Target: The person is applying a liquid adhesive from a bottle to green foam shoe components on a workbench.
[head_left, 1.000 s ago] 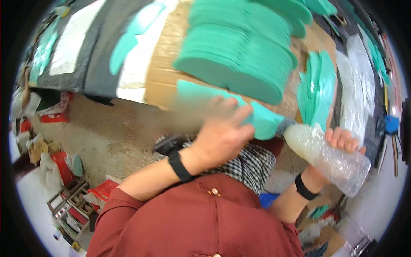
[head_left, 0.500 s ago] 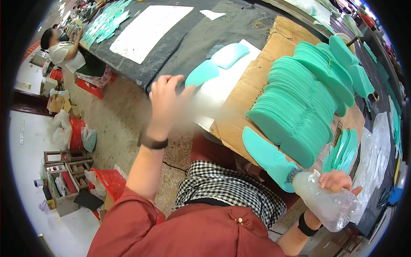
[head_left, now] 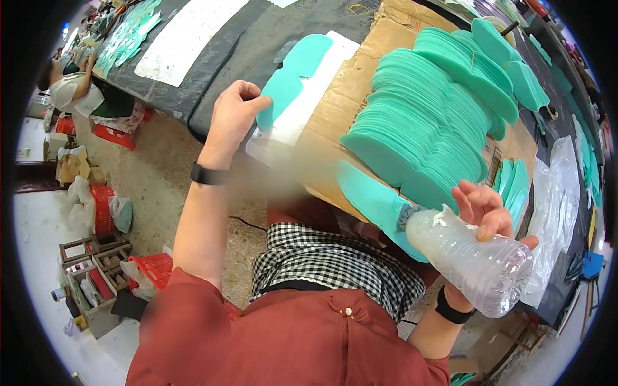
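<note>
Left hand [head_left: 233,119], upper centre: grip pinching a flat teal foam insole [head_left: 278,98], long axis running up-right. Right hand [head_left: 484,215], lower right: wrapped around a clear plastic bottle [head_left: 473,257] (nozzle touching a second insole [head_left: 376,204]).

flattened brown cardboard box [head_left: 335,109], lying open on the dark table under the green stack | small white rectangular printed label [head_left: 494,166] on the cardboard's right edge, by the stack | crumpled clear plastic bags [head_left: 559,193], far right on the table
</note>
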Motion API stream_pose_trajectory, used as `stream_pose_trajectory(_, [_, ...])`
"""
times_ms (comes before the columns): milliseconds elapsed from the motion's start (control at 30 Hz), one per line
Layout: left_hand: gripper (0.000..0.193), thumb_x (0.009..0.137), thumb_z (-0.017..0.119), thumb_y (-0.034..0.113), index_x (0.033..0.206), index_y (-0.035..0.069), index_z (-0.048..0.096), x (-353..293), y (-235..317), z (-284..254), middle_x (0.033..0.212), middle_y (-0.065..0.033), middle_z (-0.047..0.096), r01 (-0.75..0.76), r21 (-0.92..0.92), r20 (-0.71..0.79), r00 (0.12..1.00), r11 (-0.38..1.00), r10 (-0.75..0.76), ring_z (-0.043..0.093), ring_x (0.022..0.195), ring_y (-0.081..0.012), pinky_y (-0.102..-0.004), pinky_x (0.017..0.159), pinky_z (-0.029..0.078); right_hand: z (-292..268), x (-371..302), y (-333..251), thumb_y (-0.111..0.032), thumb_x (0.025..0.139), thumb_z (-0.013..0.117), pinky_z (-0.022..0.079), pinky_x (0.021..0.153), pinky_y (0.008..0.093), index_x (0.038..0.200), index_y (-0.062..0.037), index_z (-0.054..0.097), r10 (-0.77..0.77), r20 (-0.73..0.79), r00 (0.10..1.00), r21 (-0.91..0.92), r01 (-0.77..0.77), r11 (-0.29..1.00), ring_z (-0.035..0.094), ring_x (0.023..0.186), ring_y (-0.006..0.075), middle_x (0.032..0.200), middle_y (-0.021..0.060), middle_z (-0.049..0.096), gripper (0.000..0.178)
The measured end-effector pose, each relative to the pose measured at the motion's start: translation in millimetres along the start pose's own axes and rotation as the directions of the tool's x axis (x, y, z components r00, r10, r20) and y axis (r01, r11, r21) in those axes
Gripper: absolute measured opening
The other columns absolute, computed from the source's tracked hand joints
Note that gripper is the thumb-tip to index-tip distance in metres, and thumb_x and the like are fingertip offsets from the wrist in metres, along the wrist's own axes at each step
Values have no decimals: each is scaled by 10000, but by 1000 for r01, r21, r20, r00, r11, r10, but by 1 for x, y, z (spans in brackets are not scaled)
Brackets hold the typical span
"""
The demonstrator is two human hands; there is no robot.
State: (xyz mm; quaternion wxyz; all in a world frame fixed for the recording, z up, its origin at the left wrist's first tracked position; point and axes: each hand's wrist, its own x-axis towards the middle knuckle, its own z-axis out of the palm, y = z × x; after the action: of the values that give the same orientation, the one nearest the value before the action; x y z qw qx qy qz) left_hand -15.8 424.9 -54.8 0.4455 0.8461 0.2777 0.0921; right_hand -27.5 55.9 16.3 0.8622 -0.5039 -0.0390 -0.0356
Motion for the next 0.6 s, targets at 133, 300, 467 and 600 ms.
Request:
stream_pose_trajectory(133, [201,896,738,106,1048,9,649,-17,-3,0,974,-38,683,-14,-451,-9,1000,892,12,615,911,-107,-251,812,478,-44,6,-8,-772,983,193,434,969,542,896,-12,621,82,438,895,91,-135,987,650,761,391,781,224,655,876])
stream_pose_trajectory(300, [119,925,699,-9,1016,29,632,-75,26,-4,993,-23,671,-353,-500,-199,936,791,291,623,906,-101,-246,825,494,-77,8,-22,-696,1028,205,448,906,515,921,-27,609,86,400,912,50,-116,992,626,690,356,749,196,655,789])
stream_pose_trajectory(467, [210,840,723,-71,958,56,605,-118,28,21,986,-64,710,-754,-130,58,643,644,764,618,923,-237,-331,844,505,-132,-5,-67,-554,1063,352,427,920,453,880,-118,586,-155,176,972,207,118,971,589,739,263,767,88,628,528])
stream_pose_trajectory(600, [228,717,774,-13,887,95,668,-124,26,50,986,-32,736,-869,-15,186,484,495,855,615,908,-251,-366,806,481,-143,-26,-109,-393,960,558,377,928,379,827,-156,488,-332,-81,940,213,342,915,481,755,179,706,6,477,281])
